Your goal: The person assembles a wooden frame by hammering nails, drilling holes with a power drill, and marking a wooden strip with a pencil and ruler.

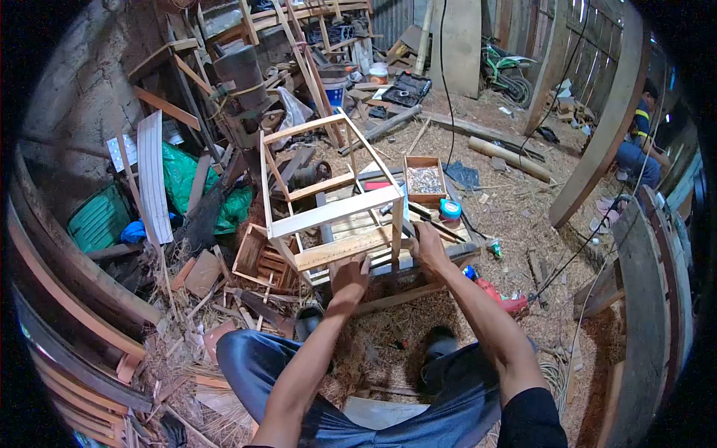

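Observation:
A small open frame of pale wooden strips (336,211) stands on a low slatted bench (441,256) in front of me. My left hand (349,276) is closed at the frame's near lower rail, with its fingertips partly hidden. My right hand (428,246) is closed just right of the frame's near right leg, around something dark that I cannot make out. A wooden box (424,196) of small metal pieces sits beyond my right hand, with a teal tape measure (449,210) beside it.
A red power tool (502,297) lies on the shavings right of the bench. A slatted crate (258,257) and scrap wood are at left. A leaning post (605,127) and boards (642,276) stand at right. Another person (638,142) sits at far right. A black cable (442,75) hangs beyond the bench.

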The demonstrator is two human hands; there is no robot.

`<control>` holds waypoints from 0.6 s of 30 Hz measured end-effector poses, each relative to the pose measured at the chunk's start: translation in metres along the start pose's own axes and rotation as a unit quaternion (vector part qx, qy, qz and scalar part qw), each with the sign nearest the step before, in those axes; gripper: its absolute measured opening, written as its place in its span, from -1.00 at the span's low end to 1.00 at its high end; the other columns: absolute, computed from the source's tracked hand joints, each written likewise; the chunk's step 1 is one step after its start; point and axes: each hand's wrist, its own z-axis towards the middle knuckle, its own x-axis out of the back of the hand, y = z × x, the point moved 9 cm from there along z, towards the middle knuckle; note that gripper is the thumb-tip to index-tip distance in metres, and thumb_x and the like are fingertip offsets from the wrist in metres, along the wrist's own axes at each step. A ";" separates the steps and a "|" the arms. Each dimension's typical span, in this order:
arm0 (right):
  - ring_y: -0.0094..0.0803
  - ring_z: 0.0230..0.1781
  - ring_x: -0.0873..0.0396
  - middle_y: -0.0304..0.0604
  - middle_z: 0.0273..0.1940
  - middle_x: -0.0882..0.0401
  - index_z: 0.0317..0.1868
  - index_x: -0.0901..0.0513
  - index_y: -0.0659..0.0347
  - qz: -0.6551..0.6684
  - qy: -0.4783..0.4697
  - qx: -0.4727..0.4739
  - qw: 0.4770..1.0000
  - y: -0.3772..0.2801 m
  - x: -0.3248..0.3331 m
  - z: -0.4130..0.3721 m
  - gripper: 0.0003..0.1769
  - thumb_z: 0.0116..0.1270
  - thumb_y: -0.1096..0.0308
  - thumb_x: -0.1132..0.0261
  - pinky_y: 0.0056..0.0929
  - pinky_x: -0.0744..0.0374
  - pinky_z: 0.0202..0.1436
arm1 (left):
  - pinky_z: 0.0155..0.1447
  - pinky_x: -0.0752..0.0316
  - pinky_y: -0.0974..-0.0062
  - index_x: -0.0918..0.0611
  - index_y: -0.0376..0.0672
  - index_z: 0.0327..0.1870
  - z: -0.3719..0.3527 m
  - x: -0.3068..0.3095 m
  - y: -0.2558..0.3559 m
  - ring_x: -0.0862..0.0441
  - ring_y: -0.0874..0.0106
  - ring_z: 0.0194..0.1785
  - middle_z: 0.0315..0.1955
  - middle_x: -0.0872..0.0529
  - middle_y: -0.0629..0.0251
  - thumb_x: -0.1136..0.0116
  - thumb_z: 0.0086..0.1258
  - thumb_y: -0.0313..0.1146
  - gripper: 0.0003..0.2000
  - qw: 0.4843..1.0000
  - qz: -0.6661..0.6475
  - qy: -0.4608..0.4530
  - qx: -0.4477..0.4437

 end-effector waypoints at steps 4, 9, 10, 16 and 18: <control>0.12 -0.25 -0.48 0.15 -0.30 -0.47 -0.04 -0.47 0.34 -0.004 -0.006 0.036 0.999 0.007 -0.004 -0.006 -0.55 -0.02 0.57 -0.31 -0.05 -0.47 -0.16 | 0.19 -0.33 0.13 -0.66 -0.15 -0.14 0.001 -0.005 -0.004 -0.54 0.08 0.02 -0.13 -0.67 0.08 -0.10 0.35 -0.23 -0.78 0.993 -0.088 -0.071 0.035; 0.07 -0.22 -0.51 0.10 -0.28 -0.51 -0.08 -0.51 0.29 -0.022 -0.059 -0.021 0.998 0.018 -0.002 -0.003 -0.62 0.04 0.50 -0.34 -0.07 -0.48 -0.14 | -0.03 -0.47 0.24 -0.64 -0.10 -0.24 -0.012 0.016 0.037 -0.60 0.15 -0.13 -0.28 -0.65 0.17 -0.12 0.23 -0.45 -0.89 0.977 0.036 0.010 -0.209; 0.06 -0.20 -0.51 0.08 -0.27 -0.52 -0.10 -0.52 0.28 -0.048 -0.052 -0.030 0.997 0.018 0.003 -0.003 -0.67 0.08 0.47 -0.32 -0.07 -0.48 -0.13 | -0.03 -0.47 0.24 -0.64 -0.10 -0.24 -0.011 0.019 0.040 -0.60 0.15 -0.13 -0.28 -0.65 0.17 -0.12 0.23 -0.45 -0.89 0.977 0.035 0.010 -0.209; -0.05 -0.05 -0.54 0.02 -0.13 -0.58 0.03 -0.54 0.10 -0.322 -0.126 -0.161 0.925 0.065 0.035 -0.006 -0.68 0.27 0.42 -0.05 0.00 -0.49 -0.04 | -0.13 -0.53 0.10 -0.64 -0.21 -0.20 -0.013 0.006 0.036 -0.64 -0.03 -0.27 -0.47 -0.66 -0.07 -0.09 0.39 -0.31 -0.83 0.965 -0.183 -0.152 -0.112; -0.03 -0.04 -0.58 0.00 -0.10 -0.60 0.12 -0.54 0.04 -0.333 -0.176 -0.154 0.913 0.077 0.031 -0.011 -0.62 0.30 0.34 -0.04 0.04 -0.49 -0.03 | -0.13 -0.53 0.12 -0.64 -0.21 -0.19 -0.014 0.012 0.042 -0.64 -0.02 -0.25 -0.39 -0.66 -0.04 -0.12 0.38 -0.31 -0.83 0.972 -0.108 -0.175 -0.109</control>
